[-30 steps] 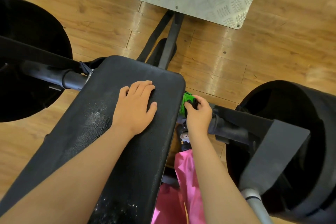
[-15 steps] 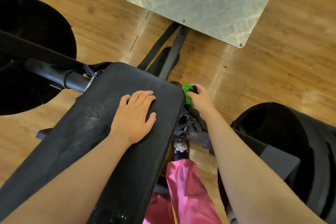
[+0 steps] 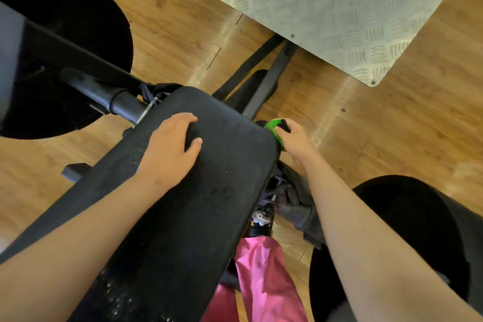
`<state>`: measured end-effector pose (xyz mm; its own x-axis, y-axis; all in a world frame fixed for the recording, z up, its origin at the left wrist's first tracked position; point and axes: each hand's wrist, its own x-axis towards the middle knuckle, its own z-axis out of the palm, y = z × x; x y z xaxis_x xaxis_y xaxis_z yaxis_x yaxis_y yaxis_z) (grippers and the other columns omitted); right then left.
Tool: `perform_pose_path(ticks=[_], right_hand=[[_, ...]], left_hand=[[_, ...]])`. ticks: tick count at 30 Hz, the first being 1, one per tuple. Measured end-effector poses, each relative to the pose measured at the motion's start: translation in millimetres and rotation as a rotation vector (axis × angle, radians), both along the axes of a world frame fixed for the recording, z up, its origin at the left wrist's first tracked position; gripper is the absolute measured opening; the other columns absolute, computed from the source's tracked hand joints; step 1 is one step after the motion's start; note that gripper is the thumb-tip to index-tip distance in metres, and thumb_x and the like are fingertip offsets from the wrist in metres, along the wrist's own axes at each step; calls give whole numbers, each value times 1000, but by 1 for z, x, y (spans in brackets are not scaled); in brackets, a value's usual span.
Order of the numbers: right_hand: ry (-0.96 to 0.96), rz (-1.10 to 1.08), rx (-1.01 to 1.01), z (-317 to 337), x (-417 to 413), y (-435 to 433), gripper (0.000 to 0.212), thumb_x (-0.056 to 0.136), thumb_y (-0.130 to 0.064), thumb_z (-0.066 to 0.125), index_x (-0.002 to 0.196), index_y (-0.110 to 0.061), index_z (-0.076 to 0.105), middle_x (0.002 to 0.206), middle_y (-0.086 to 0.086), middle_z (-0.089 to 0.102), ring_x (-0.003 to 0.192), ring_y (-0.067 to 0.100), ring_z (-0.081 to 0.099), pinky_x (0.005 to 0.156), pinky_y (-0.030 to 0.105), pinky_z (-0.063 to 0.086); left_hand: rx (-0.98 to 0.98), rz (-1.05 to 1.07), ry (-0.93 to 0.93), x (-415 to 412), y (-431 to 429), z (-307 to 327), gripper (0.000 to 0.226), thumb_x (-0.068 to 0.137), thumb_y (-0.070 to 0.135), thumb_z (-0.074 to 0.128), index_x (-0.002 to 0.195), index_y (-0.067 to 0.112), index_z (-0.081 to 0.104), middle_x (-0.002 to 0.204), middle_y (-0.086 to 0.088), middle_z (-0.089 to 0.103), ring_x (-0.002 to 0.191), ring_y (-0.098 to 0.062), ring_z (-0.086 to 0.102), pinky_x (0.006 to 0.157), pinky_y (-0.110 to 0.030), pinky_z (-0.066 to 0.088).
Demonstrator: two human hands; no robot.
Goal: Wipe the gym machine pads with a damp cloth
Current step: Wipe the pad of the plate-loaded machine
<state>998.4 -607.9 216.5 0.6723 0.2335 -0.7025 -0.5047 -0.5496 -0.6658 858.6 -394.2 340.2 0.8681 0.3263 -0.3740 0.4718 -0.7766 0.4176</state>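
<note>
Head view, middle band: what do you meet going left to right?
Left round black pad → left hand resting on the seat pad → green item → right hand gripping it → right round black pad.

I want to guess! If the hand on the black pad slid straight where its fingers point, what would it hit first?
Probably nothing: the left hand has only bare pad ahead, then its far edge, with black frame bars beyond and lower.
</note>
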Motion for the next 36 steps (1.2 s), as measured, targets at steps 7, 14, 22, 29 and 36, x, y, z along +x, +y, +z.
perform_pose_path(ticks=[7,14,22,29,36], right_hand=[[-17,437,60,23,42,34,23,96,-23,57,118,-23,60,116,-3,60,109,18,55,98,45,46],[172,266,39,21,24,-12,20,99,-11,50,117,-9,58,107,8,62,95,19,59,83,41,54],[73,444,60,6,43,57,16,97,-23,55,110,-25,64,110,-1,66,104,20,61,94,43,49],[111,433,87,1,40,70,21,97,-31,54,114,-22,62,111,3,68,105,23,63,99,52,46],[112,492,25,1,44,53,24,97,-30,54,119,-22,61,115,0,66,112,24,60,99,48,47]], left_hand=[[139,109,121,-13,56,6,48,91,24,60,134,7,48,133,-13,54,123,-30,48,103,-41,38],[199,225,356,-40,73,7,74,82,82,21,118,25,51,103,-3,61,98,-31,59,75,-39,45],[296,275,411,-36,66,6,74,85,76,23,122,18,50,74,-2,59,63,-22,52,50,-31,35],[295,237,388,-36,67,8,76,85,76,21,125,17,49,72,-3,59,61,-22,55,55,-34,48],[311,215,389,-35,68,9,78,87,74,20,132,15,44,66,-2,57,54,-16,50,50,-33,48]])
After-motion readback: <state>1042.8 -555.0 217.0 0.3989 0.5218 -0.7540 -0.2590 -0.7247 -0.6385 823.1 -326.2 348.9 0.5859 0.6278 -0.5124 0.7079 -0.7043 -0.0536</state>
